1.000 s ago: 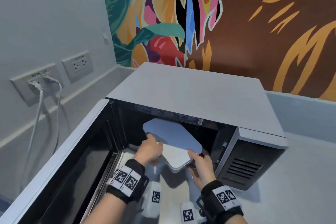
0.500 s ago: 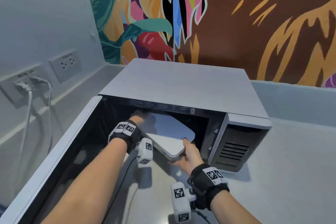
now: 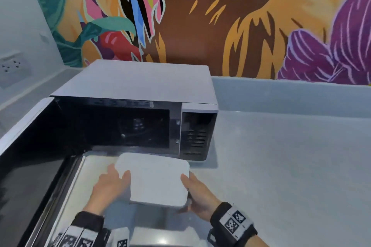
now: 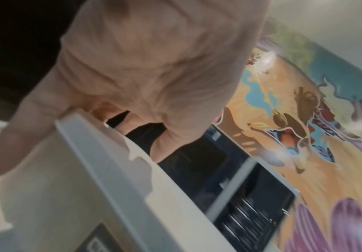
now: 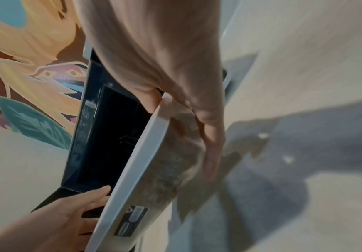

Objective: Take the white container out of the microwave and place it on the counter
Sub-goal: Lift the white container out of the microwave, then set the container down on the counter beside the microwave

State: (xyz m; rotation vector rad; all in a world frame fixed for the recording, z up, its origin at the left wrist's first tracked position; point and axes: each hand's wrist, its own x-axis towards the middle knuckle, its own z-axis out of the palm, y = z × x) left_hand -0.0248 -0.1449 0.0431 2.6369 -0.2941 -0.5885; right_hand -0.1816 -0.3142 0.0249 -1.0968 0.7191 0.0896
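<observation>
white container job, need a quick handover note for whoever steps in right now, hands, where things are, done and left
Left hand: grips the left end of the flat white rectangular lidded container, thumb on the lid.
Right hand: grips its right end, fingers underneath.
Container: out of the grey microwave, held between both hands in front of the dark open cavity; whether it touches the counter cannot be told.
Door: swung open to the left.
Done: removal from the microwave.
Left: set it on the pale grey counter, probably the bare stretch to the right, then let go.

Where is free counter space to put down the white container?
The counter is bare right of the microwave, up to the back ledge. It is crowded on the left, where the open door stands. Both hands hold the white container.
</observation>
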